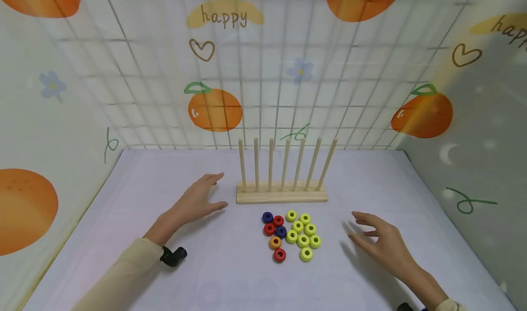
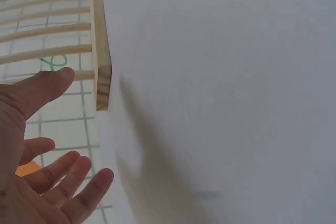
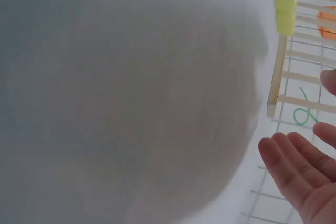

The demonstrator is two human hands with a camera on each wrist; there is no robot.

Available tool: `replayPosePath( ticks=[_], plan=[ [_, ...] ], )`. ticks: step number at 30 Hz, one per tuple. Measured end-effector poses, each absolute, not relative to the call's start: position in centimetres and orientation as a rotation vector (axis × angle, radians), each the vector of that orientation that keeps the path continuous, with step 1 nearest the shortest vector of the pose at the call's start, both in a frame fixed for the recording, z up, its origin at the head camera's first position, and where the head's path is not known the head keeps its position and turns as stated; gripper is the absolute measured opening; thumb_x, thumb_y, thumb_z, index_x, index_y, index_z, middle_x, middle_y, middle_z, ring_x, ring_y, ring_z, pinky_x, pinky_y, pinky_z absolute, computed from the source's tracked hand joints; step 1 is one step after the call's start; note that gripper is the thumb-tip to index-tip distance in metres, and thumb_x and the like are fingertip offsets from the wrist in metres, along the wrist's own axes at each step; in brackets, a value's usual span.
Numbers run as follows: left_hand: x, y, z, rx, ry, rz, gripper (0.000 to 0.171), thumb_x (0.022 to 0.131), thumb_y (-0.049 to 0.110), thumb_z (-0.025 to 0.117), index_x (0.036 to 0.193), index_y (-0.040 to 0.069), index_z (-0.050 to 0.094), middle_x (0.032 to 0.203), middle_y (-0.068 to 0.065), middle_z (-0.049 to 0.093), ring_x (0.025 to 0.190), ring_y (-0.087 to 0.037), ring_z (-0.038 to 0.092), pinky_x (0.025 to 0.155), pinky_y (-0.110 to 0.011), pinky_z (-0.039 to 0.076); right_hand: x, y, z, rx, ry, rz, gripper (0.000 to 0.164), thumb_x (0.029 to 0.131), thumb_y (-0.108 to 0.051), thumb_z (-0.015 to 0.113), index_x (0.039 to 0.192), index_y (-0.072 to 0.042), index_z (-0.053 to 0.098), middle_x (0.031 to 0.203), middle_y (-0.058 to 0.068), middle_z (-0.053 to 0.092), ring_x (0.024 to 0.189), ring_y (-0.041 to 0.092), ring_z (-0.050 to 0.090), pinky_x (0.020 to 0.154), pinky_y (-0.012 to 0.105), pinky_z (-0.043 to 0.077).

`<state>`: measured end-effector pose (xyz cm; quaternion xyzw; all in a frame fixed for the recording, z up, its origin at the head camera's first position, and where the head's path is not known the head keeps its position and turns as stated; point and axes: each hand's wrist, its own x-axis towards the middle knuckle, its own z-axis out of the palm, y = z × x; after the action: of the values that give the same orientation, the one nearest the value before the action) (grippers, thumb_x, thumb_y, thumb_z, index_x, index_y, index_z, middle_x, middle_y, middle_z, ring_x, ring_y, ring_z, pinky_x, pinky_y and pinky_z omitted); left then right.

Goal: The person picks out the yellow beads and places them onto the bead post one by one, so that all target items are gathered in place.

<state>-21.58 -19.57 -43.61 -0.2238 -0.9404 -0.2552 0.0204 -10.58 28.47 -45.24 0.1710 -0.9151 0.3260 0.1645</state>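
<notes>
A wooden peg rack [image 1: 282, 196] with a row of several upright pegs stands at the middle back of the table. In front of it lies a cluster of small rings: yellow rings [image 1: 303, 241] on the right, then red rings [image 1: 279, 255], dark blue rings [image 1: 267, 217] and one orange ring [image 1: 275, 242] on the left. My left hand [image 1: 197, 199] hovers left of the rack, fingers spread, holding nothing. To the right of the yellow rings my right hand [image 1: 383, 244] is held over the table, fingers relaxed and nothing in them. All pegs are bare.
A white cloth covers the table [image 1: 230, 274]. Behind the rack rises a wire grid [image 1: 263, 96] hung with a printed curtain, and patterned curtains [image 1: 473, 164] also flank the table. A black wrist strap piece [image 1: 174, 256] sits at the left cuff.
</notes>
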Motion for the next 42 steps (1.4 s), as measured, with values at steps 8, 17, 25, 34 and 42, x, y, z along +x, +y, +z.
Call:
replayPosePath(
  ticks=[8,17,25,34,42],
  plan=[
    [-23.1,-17.6,-45.1,-0.705,-2.891,-1.176,0.087,0.080,0.020,0.086,0.151,0.002,0.040,0.147,-0.016,0.046,0.128,-0.033,0.050,0.090,-0.043,0.052,-9.8,27.8,-45.7,0.289,-2.692,1.284,0.044,0.084,-0.022,0.083,0.122,-0.007,0.067,0.114,0.008,0.071,0.095,0.024,0.071,0.073,0.027,0.056],
    [-24.4,-15.7,-46.3,-0.665,-2.829,-1.425,0.084,0.076,0.014,0.089,0.148,0.005,0.046,0.143,-0.014,0.050,0.117,-0.033,0.059,0.089,-0.041,0.053,-9.6,26.2,-46.4,0.257,-2.645,1.669,0.041,0.083,-0.018,0.083,0.119,-0.004,0.068,0.114,0.012,0.069,0.093,0.019,0.071,0.078,0.030,0.056],
    [-25.0,-15.0,-46.7,-0.621,-2.830,-1.432,0.080,0.072,0.011,0.091,0.141,0.001,0.052,0.139,-0.017,0.053,0.119,-0.035,0.057,0.087,-0.037,0.053,-9.6,24.4,-46.4,0.265,-2.631,1.743,0.038,0.082,-0.013,0.083,0.116,-0.003,0.069,0.112,0.012,0.070,0.091,0.019,0.071,0.079,0.029,0.055],
    [-26.0,-14.3,-47.1,-0.749,-2.912,-1.199,0.073,0.068,0.019,0.093,0.133,0.003,0.063,0.136,-0.017,0.056,0.126,-0.037,0.049,0.103,-0.049,0.040,-9.9,22.9,-47.3,0.298,-2.652,1.744,0.030,0.081,-0.012,0.085,0.108,-0.007,0.073,0.103,0.006,0.072,0.087,0.018,0.069,0.072,0.031,0.056],
    [-26.6,-14.7,-46.9,-0.758,-2.962,-1.091,0.072,0.068,0.022,0.093,0.133,0.010,0.065,0.127,-0.009,0.062,0.114,-0.030,0.054,0.096,-0.048,0.040,-10.3,22.0,-47.6,0.316,-2.675,1.617,0.029,0.077,-0.011,0.087,0.103,-0.012,0.075,0.095,0.002,0.073,0.080,0.015,0.068,0.065,0.030,0.055]
  ],
)
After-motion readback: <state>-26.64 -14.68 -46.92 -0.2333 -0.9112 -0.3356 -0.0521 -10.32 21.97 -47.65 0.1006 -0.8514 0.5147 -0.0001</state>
